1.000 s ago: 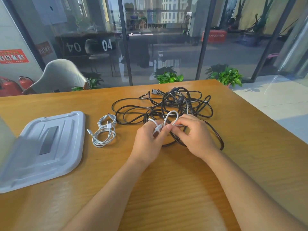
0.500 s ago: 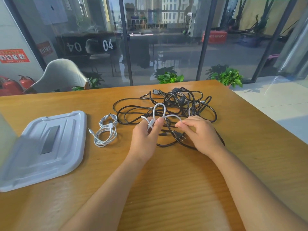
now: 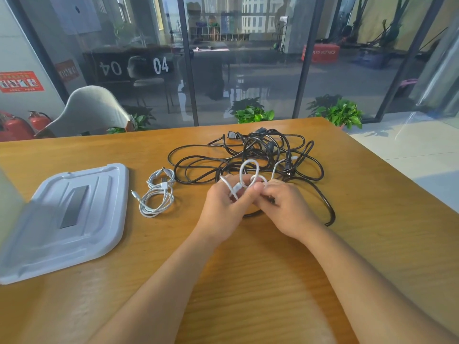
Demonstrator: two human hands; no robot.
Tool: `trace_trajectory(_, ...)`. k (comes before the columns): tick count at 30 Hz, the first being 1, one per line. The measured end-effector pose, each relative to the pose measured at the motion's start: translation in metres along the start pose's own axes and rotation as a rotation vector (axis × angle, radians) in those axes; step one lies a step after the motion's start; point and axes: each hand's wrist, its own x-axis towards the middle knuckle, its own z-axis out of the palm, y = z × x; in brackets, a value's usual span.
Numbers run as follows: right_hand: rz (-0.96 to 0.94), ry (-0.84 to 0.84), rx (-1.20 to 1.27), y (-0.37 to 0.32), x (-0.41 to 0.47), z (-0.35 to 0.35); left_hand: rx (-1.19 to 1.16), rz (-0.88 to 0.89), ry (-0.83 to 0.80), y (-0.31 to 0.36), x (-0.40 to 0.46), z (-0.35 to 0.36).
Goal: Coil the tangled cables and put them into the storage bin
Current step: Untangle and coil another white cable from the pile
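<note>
Since the earlier frame the hands have drawn closer together, until their fingertips meet, and the white loops between them have tightened. The left hand [image 3: 223,207] grips a white cable [image 3: 248,167] with curled fingers, a strand crossing its knuckles; the right hand [image 3: 285,209] pinches the same cable beside the left thumb, so both hands are clamped on it, touching each other. Two small loops of that cable stand up above the fingers, against the near edge of the black cable tangle [image 3: 260,155], which sprawls on the desk [image 3: 248,281] just behind the hands; one black strand curves out of the tangle past the right wrist. Left of the tangle, just beside its outer loop, lie coiled white cables [image 3: 157,194] with their plugs showing. Further left of the tangle, well apart from it, a pale plastic lid [image 3: 62,219] lies flat on the desk. At the far left frame edge a blurred pale surface shows; I cannot tell whether it is the bin.
</note>
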Motion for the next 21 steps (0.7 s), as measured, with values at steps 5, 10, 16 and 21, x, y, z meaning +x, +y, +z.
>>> trace_trajectory(5, 0.064, 0.027, -0.029, 0.011, -0.001, 0.0, 0.045, -0.002, 0.035, 0.002, -0.001, 0.001)
trace_trajectory(10, -0.039, 0.033, -0.068, 0.005, -0.002, 0.004, 0.156, 0.01, 0.046, 0.003, -0.001, 0.0)
trace_trajectory(16, -0.026, 0.073, -0.099, 0.01, -0.001, 0.001, 0.153, -0.007, 0.082, 0.006, -0.002, -0.001)
trace_trajectory(21, 0.113, 0.098, -0.212, 0.024, -0.002, -0.01, 0.15, -0.003, 0.097, 0.011, -0.01, -0.007)
